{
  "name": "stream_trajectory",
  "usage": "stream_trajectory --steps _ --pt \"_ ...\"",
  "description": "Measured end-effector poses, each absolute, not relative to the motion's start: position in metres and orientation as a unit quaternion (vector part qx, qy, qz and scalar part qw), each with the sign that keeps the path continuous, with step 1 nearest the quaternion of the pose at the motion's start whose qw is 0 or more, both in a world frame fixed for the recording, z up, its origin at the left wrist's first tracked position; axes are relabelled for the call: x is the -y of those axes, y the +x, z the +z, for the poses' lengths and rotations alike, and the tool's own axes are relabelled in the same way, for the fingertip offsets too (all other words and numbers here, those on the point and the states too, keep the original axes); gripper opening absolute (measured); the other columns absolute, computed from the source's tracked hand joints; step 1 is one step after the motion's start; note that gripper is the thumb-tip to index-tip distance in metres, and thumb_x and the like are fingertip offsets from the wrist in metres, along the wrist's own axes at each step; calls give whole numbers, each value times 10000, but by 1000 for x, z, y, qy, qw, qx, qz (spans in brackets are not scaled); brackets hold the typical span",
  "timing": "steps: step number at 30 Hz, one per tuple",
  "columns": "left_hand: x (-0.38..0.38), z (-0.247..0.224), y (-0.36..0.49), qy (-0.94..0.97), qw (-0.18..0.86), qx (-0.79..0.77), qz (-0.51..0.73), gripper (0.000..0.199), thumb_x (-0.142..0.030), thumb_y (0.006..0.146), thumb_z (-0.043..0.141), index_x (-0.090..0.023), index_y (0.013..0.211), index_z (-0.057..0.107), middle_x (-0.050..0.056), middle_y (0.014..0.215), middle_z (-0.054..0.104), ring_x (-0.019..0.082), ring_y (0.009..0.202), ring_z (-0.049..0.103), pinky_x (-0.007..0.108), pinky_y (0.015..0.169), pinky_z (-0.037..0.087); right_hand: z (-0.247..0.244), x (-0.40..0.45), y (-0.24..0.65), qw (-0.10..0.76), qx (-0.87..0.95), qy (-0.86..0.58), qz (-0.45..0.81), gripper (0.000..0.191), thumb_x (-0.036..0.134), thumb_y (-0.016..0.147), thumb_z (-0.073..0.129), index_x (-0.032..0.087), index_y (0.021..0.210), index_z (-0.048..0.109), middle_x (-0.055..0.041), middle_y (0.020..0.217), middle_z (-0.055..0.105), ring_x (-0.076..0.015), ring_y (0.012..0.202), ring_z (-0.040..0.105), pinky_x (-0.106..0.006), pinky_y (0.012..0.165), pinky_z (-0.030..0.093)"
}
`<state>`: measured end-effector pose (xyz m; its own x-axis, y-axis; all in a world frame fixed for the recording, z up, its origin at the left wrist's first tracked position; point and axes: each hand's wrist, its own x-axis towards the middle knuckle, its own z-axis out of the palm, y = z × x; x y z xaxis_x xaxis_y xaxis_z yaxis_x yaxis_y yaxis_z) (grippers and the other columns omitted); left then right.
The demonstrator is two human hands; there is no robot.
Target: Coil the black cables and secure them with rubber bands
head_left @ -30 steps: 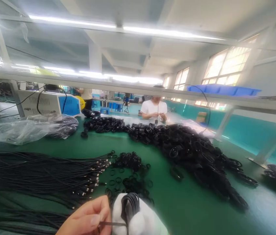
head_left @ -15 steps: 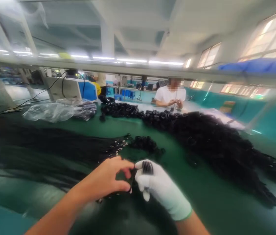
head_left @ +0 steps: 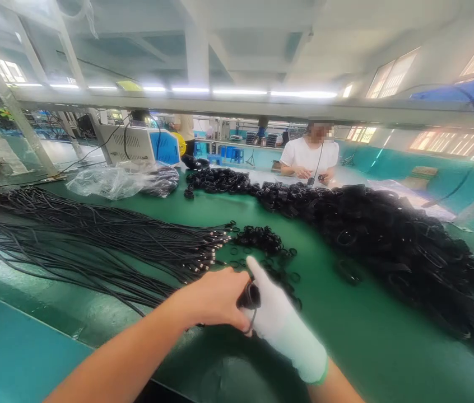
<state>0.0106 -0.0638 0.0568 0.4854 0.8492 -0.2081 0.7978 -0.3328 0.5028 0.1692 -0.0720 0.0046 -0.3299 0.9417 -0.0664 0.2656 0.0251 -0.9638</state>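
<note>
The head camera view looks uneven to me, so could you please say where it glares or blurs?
Head view: the white tube lights glare with halos; the white-gloved right hand looks soft; the heap of coiled black cables smears toward the right edge, dark parts losing detail.

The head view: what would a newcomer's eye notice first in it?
First, the big heap of black coiled cables, filling the right of the green table. Then long loose cables at left, and, in front, a bare left hand and white-gloved right hand around a black coil.

Left hand (head_left: 220,299) and gloved right hand (head_left: 277,313), coiled cable (head_left: 250,295)
</note>
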Motion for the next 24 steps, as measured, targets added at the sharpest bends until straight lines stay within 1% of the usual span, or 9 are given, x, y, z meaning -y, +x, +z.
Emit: stream_trajectory --steps 3,5,8,10,14,16,19,21,24 --pt "49 57 1 799 381 -465 21 181 -314 706 537 -195 819 615 -6 801 637 155 657 560 215 504 400 11 72 170 323 651 -496 475 534 127 625 589 223 1147 533 -26 899 614 -101 531 549 -216 430 417" --pt "47 50 -1 783 412 -463 56 219 -219 748 414 -196 779 630 -15 797 654 135 653 563 204 514 416 15 72 173 351 643 -449 511 356 160 636 602 213 986 565 -45 983 595 -99 529 556 -212 407 408" --pt "54 39 4 777 400 -479 87 228 -156 709 411 -187 672 634 -17 688 655 122 596 555 212 539 423 14 73 182 354 578 -274 682 415 179 597 675 229 966 493 -81 1140 549 -84 465 555 -202 355 382" --pt "61 38 7 746 441 -486 114 188 -168 709 443 -170 644 620 -11 615 630 114 527 539 220 521 430 10 72 186 359 523 -171 754 454 231 603 710 238 974 447 -80 1060 601 -78 405 530 -193 334 355" --pt "66 52 11 600 593 -452 290 127 -228 742 539 -134 800 602 17 693 636 115 563 577 244 560 492 1 71 185 376 486 -94 783 485 331 675 689 237 1046 390 0 652 635 -90 365 492 -170 347 341" --pt "67 58 13 554 623 -420 359 138 -209 727 587 -127 838 588 22 727 631 121 628 596 261 626 510 -1 71 182 375 480 -91 788 501 290 688 671 226 1088 376 -3 636 636 -99 389 519 -162 361 355" --pt "70 62 14 553 582 -420 423 150 -184 759 547 -145 898 589 33 846 625 135 743 603 292 727 511 0 70 180 384 475 -109 784 517 203 687 638 204 1133 377 -19 671 645 -101 413 541 -161 370 379" --pt "74 63 15 611 480 -455 435 228 -174 770 523 -183 983 603 39 980 621 160 875 588 313 818 484 1 69 180 381 478 -127 781 508 161 686 626 183 1141 401 -13 642 636 -91 401 531 -160 378 389" --pt "79 65 19 742 326 -459 363 395 -117 710 555 -263 1072 620 7 1097 614 191 1022 532 319 902 431 -1 68 180 333 481 -137 799 431 150 670 662 121 1065 490 -5 565 602 -89 372 520 -157 363 387"
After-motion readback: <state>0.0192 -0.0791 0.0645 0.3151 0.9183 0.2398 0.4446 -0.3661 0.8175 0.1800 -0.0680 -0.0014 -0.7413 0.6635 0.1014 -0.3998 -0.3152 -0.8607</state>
